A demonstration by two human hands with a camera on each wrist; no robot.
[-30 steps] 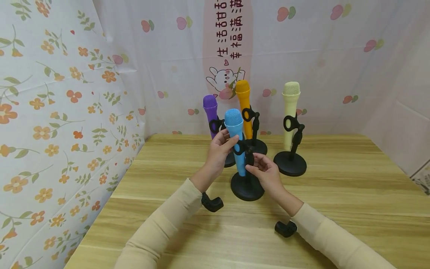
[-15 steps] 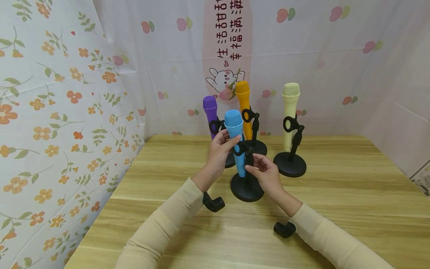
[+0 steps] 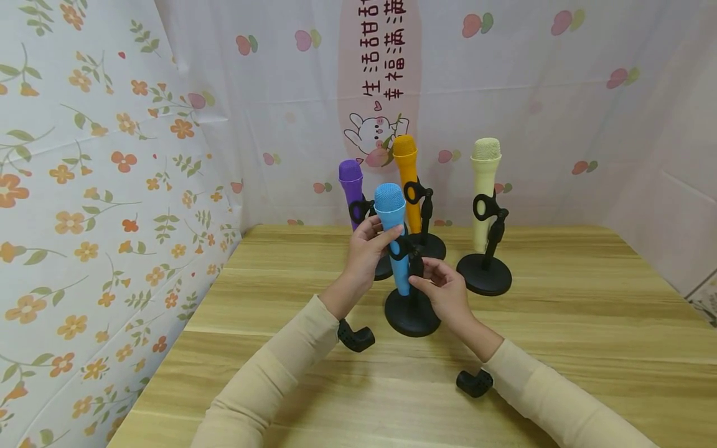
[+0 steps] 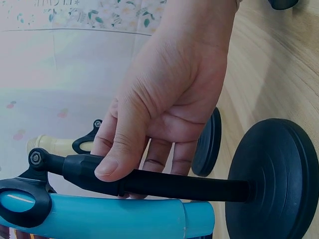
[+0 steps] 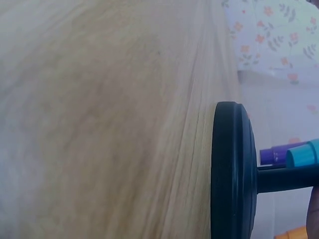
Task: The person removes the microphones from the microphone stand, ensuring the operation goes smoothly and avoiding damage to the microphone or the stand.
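A light blue microphone (image 3: 390, 199) leans slightly in the clip of a black desk stand (image 3: 411, 317), whose round base rests on the table. My left hand (image 3: 364, 254) grips the microphone below its head, thumb in front and fingers behind. Lower down, my right hand (image 3: 446, 291) pinches the stand's post between thumb and fingers. The left wrist view shows this same right hand (image 4: 169, 94) with its thumb against the black post (image 4: 199, 186); the microphone's blue handle (image 4: 124, 214) runs alongside. In the right wrist view, the round base (image 5: 232, 174) stands out, while the hands are mostly hidden.
Behind are a purple microphone (image 3: 350, 180), an orange microphone (image 3: 406, 158) and, to the right, a cream microphone (image 3: 485, 168), each on a black stand. Black curved devices (image 3: 356, 338) show beneath both cuffs. Patterned cloth (image 3: 291, 124) hangs behind the wooden table (image 3: 582, 323).
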